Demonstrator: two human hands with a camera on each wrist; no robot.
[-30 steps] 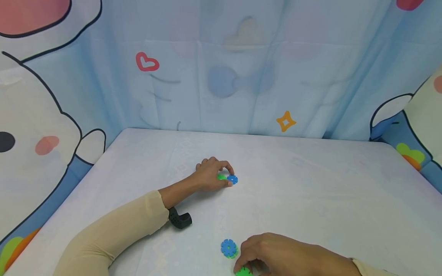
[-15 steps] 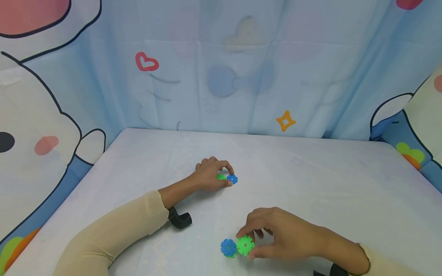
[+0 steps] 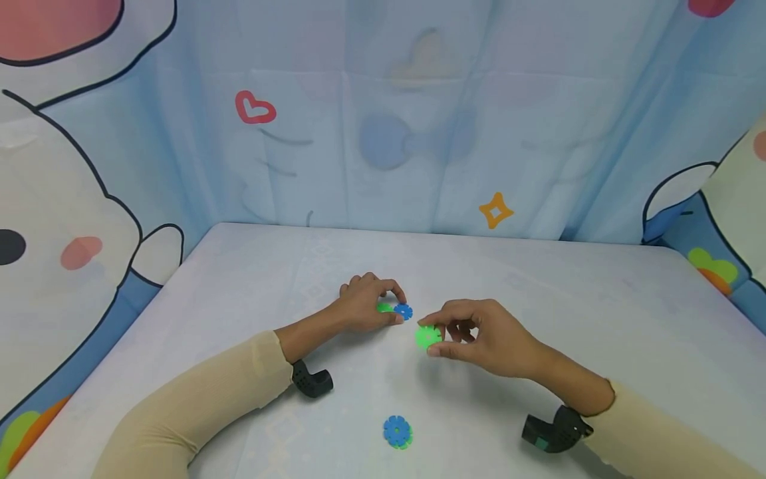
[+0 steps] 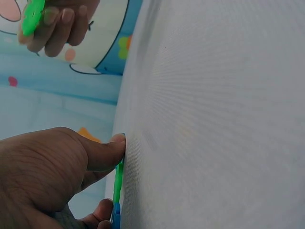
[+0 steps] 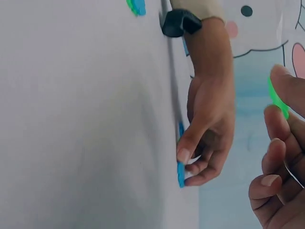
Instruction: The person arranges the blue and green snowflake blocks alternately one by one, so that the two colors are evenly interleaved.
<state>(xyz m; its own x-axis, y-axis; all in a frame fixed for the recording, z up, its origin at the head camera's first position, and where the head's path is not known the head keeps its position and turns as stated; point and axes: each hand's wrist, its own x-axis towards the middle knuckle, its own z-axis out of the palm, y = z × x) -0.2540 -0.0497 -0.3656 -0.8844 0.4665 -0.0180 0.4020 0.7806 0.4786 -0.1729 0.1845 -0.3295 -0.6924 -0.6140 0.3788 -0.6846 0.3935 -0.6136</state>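
In the head view my left hand rests on the table, thumb and index finger pinching a blue notched interlocking disc at its edges. A green disc lies joined or close beside it, partly hidden under the hand. To the right, my right hand holds a bright green notched disc between thumb and fingertips, raised above the table. The left wrist view shows that raised green disc at the top left. In the right wrist view, blue disc edges lie flat at the left hand's fingers.
Closer to the front, a blue disc overlaps a green one on the white tablecloth. Black wrist cameras sit on both wrists. A blue cartoon-print curtain hangs behind the table.
My right hand has lifted the green disc from the front of the table and carried it forward, close to the left hand. The left hand stays in place.
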